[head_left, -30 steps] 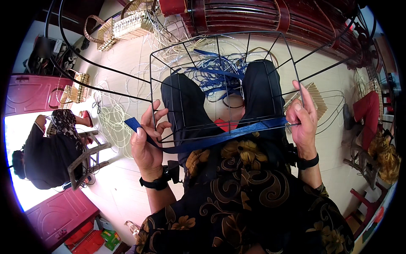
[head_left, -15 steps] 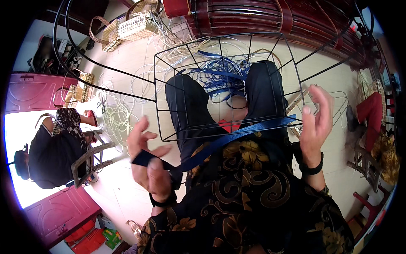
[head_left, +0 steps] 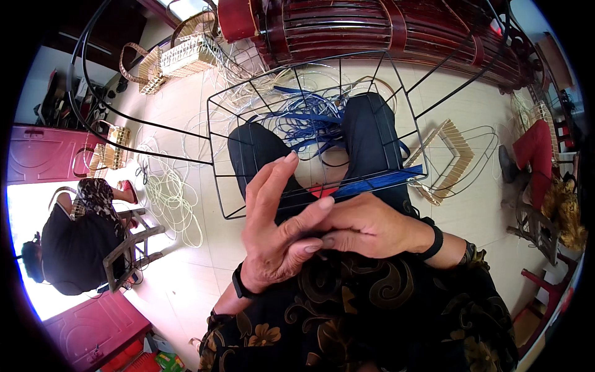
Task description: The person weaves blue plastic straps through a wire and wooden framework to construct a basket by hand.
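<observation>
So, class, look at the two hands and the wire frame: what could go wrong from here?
Neither the left hand nor the right hand visibly grips the black wire frame, so it might tip or slide.

The blue strip along its near side seems to have a loose right end, so it could slip or twist.

Below the frame, the tangled blue strips could snag if one were pulled up.
</observation>
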A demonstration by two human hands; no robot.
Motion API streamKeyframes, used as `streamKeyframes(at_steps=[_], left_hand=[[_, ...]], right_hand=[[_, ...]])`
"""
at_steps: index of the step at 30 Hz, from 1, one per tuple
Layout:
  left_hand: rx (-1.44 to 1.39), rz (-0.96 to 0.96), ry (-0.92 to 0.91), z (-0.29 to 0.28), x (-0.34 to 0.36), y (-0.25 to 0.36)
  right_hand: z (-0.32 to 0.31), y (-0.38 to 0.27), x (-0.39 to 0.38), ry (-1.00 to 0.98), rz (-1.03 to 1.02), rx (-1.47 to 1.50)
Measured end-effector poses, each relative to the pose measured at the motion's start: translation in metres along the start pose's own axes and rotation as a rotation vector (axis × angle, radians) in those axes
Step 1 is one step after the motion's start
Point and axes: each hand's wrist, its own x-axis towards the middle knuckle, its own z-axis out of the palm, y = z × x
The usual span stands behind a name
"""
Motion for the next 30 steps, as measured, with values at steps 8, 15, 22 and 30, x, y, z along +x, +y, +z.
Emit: streamKeyframes(at_steps=[8,15,22,30], left_hand=[[0.152,-0.063,0.071,-0.021,-0.023,-0.021],[0.300,-0.218,-0.024,-0.034,-0.045,-0.027],[0.426,-0.155,-0.109,-0.012,-0.042,-0.034],[0.384,-0.163,-0.075,-0.014,-0.035,-0.037]], right_hand=[[-0.050,-0.006,-0.043,0.375,-0.095,0.643],[-0.166,-0.073,-0.137,0.879,-0.366,0.267],[-0.178,-0.117,-0.156,1.336,-0.290,-0.635],[-0.157,-0.017,-0.132,1.174,0.013,-0.158]])
